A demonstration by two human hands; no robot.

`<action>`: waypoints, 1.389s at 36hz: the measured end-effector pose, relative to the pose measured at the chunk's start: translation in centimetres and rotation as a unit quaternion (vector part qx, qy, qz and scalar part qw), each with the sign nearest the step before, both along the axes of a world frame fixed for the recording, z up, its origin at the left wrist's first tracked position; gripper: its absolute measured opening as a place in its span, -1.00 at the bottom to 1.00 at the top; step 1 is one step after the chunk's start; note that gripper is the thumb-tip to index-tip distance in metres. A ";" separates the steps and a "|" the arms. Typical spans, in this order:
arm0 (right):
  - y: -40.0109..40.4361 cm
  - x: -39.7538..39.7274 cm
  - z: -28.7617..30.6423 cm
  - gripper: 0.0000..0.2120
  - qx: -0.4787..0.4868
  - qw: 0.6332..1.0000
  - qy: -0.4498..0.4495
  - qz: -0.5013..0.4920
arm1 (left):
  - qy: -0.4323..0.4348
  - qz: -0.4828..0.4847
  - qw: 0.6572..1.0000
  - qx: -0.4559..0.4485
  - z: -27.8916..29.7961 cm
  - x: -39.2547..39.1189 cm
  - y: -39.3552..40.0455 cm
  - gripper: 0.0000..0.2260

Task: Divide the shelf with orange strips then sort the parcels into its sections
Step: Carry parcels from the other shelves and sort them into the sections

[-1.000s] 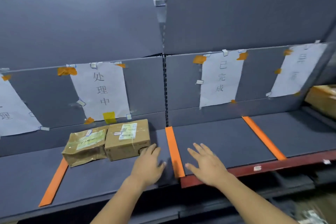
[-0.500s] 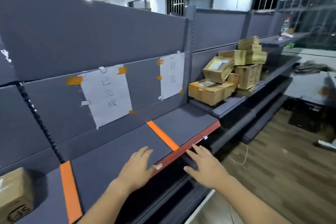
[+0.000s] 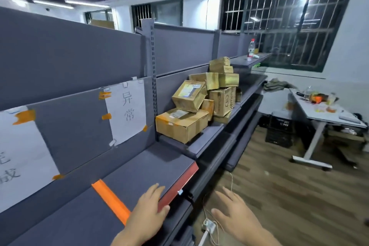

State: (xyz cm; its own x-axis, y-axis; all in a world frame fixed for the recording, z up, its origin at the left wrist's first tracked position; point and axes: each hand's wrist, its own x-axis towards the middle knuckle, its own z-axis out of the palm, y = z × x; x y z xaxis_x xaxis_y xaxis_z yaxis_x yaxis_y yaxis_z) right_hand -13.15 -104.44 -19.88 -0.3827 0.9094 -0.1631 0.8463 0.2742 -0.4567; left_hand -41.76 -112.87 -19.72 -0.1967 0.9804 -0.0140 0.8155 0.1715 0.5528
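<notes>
A strip (image 3: 110, 199) lies across the shelf (image 3: 143, 168); the parcels (image 3: 201, 102) pile on the next shelf section to its right.

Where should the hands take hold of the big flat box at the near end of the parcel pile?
Probably by the two short ends of the big flat box, coming from the open aisle side. It lies flat at the shelf edge, front face exposed, but a tilted box leans on its top, so that likely comes off first.
</notes>
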 end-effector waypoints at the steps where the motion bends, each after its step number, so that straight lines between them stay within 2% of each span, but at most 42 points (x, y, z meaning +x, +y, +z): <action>1: 1.3 -0.2 0.1 -0.33 -0.001 1.000 0.002 -0.009 | -0.003 -0.005 1.000 -0.002 -0.1 0.0 1.8 -0.43; 3: 4.1 -0.4 0.6 -0.29 -0.008 1.000 0.004 -0.022 | -0.010 -0.009 1.000 -0.003 0.2 0.0 5.3 -0.44; 7: 8.9 -0.6 1.2 0.02 -0.015 0.999 0.018 -0.044 | -0.028 -0.015 1.000 0.000 1.2 0.2 11.2 -0.45; 10: 12.1 -0.2 0.5 0.32 -0.007 0.998 0.029 -0.063 | -0.044 -0.015 0.999 0.002 1.7 0.6 15.0 -0.46; 14: 15.8 -0.2 0.2 0.38 -0.021 0.996 0.034 -0.080 | -0.071 -0.008 0.997 0.006 2.3 1.3 19.5 -0.47; 17: 19.0 0.1 -0.3 0.32 -0.034 0.995 0.043 -0.084 | -0.084 0.004 0.996 0.000 2.4 1.9 22.8 -0.48; 20: 22.7 0.5 -1.2 0.11 -0.046 0.994 0.067 -0.077 | -0.086 0.016 0.996 -0.001 2.3 2.7 25.9 -0.49; 23: 26.9 1.0 -1.9 0.25 -0.046 0.990 0.104 -0.078 | -0.092 0.035 0.995 0.008 2.1 3.5 29.0 -0.49; 26: 30.8 1.5 -1.5 0.27 -0.052 0.989 0.130 -0.056 | -0.085 0.060 0.994 0.019 2.1 4.4 31.8 -0.50; 27: 32.0 1.7 -1.0 0.22 -0.056 0.988 0.138 -0.041 | -0.085 0.072 0.994 0.021 2.3 4.8 32.7 -0.50; 30: 35.7 2.3 0.1 -0.17 -0.065 0.986 0.151 -0.006 | -0.096 0.107 0.989 0.025 3.0 6.2 35.3 -0.49; 32: 38.8 3.0 0.5 -0.35 -0.064 0.987 0.147 0.013 | -0.108 0.132 0.985 0.028 3.6 7.3 36.9 -0.50; 39: 48.6 3.7 3.0 -0.39 -0.081 0.980 0.159 0.087 | -0.121 0.211 0.968 0.059 5.5 9.9 42.3 -0.51; 46: 55.2 0.1 5.8 -0.36 -0.066 0.968 0.209 0.126 | -0.135 0.265 0.949 0.103 7.0 9.5 46.7 -0.50; 50: 58.8 -2.7 7.7 -0.37 -0.027 0.961 0.239 0.134 | -0.189 0.296 0.929 0.118 7.7 7.8 50.3 -0.45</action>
